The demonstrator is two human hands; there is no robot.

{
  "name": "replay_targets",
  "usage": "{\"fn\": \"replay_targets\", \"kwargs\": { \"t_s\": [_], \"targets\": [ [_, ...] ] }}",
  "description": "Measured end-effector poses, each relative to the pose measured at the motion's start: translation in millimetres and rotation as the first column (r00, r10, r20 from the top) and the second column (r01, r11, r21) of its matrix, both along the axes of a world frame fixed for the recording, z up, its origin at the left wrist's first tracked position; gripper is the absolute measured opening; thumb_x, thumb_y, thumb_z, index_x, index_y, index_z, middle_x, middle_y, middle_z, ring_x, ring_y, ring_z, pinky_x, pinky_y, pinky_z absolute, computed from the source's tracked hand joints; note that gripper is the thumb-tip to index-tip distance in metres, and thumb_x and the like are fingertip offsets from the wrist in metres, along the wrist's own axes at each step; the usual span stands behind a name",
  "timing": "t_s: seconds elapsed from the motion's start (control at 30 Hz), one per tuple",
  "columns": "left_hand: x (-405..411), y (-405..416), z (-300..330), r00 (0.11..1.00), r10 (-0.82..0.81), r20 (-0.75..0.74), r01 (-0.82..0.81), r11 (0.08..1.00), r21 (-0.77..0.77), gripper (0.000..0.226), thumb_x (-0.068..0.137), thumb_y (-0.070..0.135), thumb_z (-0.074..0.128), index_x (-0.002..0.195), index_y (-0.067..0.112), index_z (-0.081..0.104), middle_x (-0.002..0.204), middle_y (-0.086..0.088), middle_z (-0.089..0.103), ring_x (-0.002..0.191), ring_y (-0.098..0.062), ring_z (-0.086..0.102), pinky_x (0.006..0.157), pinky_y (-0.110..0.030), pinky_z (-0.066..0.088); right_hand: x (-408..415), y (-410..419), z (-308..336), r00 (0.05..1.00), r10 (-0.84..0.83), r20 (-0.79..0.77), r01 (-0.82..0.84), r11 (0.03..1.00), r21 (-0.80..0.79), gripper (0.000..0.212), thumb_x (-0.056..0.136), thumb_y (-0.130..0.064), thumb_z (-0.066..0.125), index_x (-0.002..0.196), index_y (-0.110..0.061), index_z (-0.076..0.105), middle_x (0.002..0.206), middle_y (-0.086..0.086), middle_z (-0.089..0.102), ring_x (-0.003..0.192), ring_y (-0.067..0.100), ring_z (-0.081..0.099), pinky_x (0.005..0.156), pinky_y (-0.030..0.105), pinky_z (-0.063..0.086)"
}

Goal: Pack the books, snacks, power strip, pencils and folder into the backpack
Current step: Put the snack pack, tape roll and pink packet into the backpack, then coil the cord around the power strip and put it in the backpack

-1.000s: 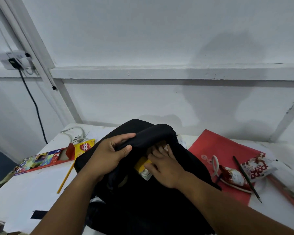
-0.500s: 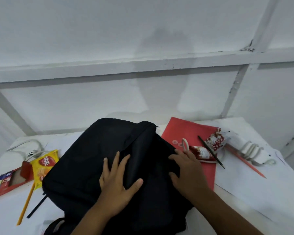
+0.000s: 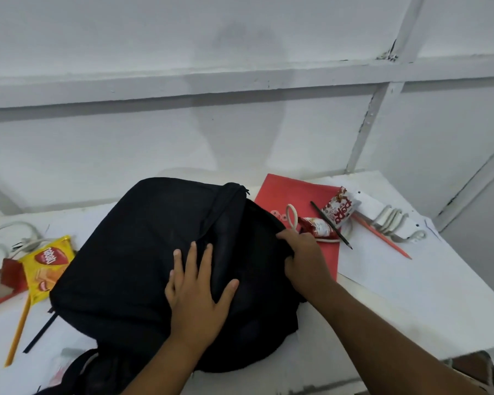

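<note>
White counter (image 3: 411,295) carries a black backpack (image 3: 143,252) at its middle, laid flat. Nearest, the left hand (image 3: 196,292) is pressed open on the fabric, fingers spread, while the right hand (image 3: 304,259) is closed on the backpack's right edge. To the left a yellow pencil (image 3: 18,329) and a yellow snack packet (image 3: 48,263) are seen (partly under the bag). Farther right, a red folder (image 3: 285,195) bears two red snack packets (image 3: 338,208) and a black pencil (image 3: 331,225); a white power strip (image 3: 391,220) lies beyond.

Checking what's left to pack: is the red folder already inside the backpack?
No, the red folder lies on the table beside the backpack.
</note>
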State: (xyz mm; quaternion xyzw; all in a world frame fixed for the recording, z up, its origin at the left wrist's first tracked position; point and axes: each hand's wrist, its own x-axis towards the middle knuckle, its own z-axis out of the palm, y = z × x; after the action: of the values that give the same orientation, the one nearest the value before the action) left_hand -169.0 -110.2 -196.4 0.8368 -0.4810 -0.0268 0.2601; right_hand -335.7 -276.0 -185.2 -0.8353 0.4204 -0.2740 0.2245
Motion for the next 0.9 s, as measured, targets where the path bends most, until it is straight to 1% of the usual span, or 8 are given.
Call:
{"fn": "replay_targets", "kwargs": {
  "t_s": [0.13,0.2,0.3,0.43,0.57,0.73,0.83,0.9],
  "targets": [
    [-8,-3,-2,0.998,0.053,0.030,-0.054,0.998,0.028,0.081,0.088,0.076,0.028,0.157,0.035,0.018,0.167,0.005,0.008,0.154,-0.019,-0.009,0.119,-0.051,0.013,-9,-6,-13,0.998,0.052,-0.042,-0.051,0.998,0.027,0.058,0.076,0.018,0.052,0.126,-0.010,0.064,0.120,0.010,0.065,0.108,0.024,0.055,0.098,0.031,0.046],
    [-14,-5,-1,0.996,0.079,0.043,-0.081,0.996,0.041,0.081,0.087,0.076,0.027,0.156,0.035,0.019,0.167,0.004,0.009,0.154,-0.021,-0.006,0.118,-0.053,0.016,-15,-9,-16,0.994,0.098,-0.044,-0.097,0.995,0.035,0.055,0.078,0.016,0.053,0.125,-0.008,0.065,0.123,0.010,0.065,0.111,0.027,0.055,0.097,0.026,0.040],
    [-22,-6,0,0.993,0.106,0.047,-0.108,0.992,0.059,0.083,0.086,0.078,0.025,0.156,0.035,0.020,0.167,0.004,0.009,0.154,-0.020,-0.007,0.119,-0.053,0.016,-22,-19,-6,0.981,0.195,0.004,-0.195,0.980,0.033,0.049,0.078,0.009,0.057,0.121,-0.011,0.068,0.121,0.004,0.069,0.109,0.022,0.060,0.099,0.029,0.045],
    [-33,-14,12,0.983,0.172,-0.060,-0.170,0.985,0.039,0.082,0.084,0.080,0.032,0.153,0.036,0.029,0.166,0.008,0.011,0.153,-0.014,-0.007,0.120,-0.049,0.008,-53,-36,17,0.968,0.223,0.117,-0.231,0.971,0.064,0.033,0.083,-0.009,0.072,0.115,-0.018,0.070,0.105,-0.007,0.072,0.092,0.002,0.066,0.086,0.008,0.046],
    [-64,-36,37,0.943,0.250,-0.221,-0.277,0.955,-0.103,0.053,0.092,0.057,0.054,0.138,0.030,0.049,0.161,0.000,0.027,0.150,-0.018,0.018,0.118,-0.051,0.011,-108,-68,27,0.967,0.131,0.220,-0.115,0.990,-0.086,0.028,0.079,-0.003,0.078,0.105,-0.013,0.074,0.100,-0.002,0.074,0.086,0.010,0.070,0.079,0.025,0.057],
    [-118,-75,60,0.956,0.190,-0.223,-0.246,0.934,-0.260,0.049,0.084,0.047,0.058,0.130,0.031,0.049,0.138,0.013,0.046,0.129,-0.015,0.039,0.106,-0.047,0.023,-180,-130,18,0.988,-0.125,0.087,0.143,0.957,-0.252,0.043,0.072,-0.019,0.083,0.112,-0.012,0.069,0.117,0.012,0.067,0.110,0.035,0.062,0.095,0.050,0.050],
    [-149,-100,64,0.966,0.073,-0.248,-0.144,0.949,-0.280,0.042,0.088,0.039,0.065,0.127,0.032,0.052,0.121,0.024,0.051,0.116,-0.011,0.049,0.101,-0.040,0.030,-209,-152,15,0.944,-0.318,-0.087,0.304,0.942,-0.144,0.073,0.067,-0.048,0.086,0.131,-0.021,0.059,0.140,0.011,0.052,0.131,0.035,0.046,0.104,0.051,0.041],
    [-166,-116,63,0.959,-0.046,-0.278,-0.042,0.953,-0.300,0.036,0.084,0.040,0.063,0.119,0.032,0.057,0.113,0.023,0.057,0.106,-0.007,0.054,0.095,-0.036,0.043,-222,-163,11,0.942,-0.293,-0.163,0.303,0.952,0.035,0.086,0.070,-0.061,0.078,0.142,-0.029,0.046,0.147,0.003,0.045,0.136,0.028,0.043,0.109,0.046,0.036]
  ]
}}
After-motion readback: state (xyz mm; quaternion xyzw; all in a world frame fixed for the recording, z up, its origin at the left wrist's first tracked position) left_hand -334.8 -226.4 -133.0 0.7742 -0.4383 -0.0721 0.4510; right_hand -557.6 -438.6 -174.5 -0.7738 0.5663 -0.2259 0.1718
